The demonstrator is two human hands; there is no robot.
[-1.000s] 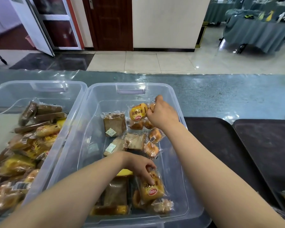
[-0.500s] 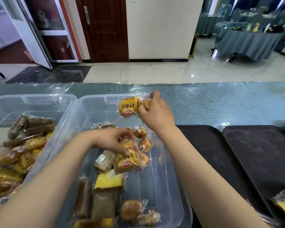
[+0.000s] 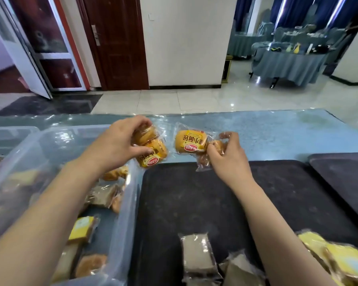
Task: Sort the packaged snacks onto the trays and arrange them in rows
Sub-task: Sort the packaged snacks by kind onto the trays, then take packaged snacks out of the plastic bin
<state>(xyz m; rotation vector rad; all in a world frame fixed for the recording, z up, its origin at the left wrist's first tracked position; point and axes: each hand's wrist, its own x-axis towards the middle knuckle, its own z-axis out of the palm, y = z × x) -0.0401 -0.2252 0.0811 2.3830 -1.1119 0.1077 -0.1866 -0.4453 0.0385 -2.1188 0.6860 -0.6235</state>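
blue table (image 3: 277,131) w/ bins (image 3: 122,234), dark trays (image 3: 174,203)

A clear plastic bin (image 3: 120,223) of wrapped snacks sits left of a dark rectangular tray (image 3: 174,203), with another dark tray (image 3: 343,174) to its right.

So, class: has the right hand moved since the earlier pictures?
Yes. The right hand, gripping yellow bread packets, has gone rightward out of the clear bin to the black tray's far edge.

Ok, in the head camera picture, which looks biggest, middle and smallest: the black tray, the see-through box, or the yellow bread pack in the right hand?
1. see-through box and black tray: both look large and run past the picture's edge, so no ranking between them.
2. yellow bread pack, held by the right hand: clearly the smallest.
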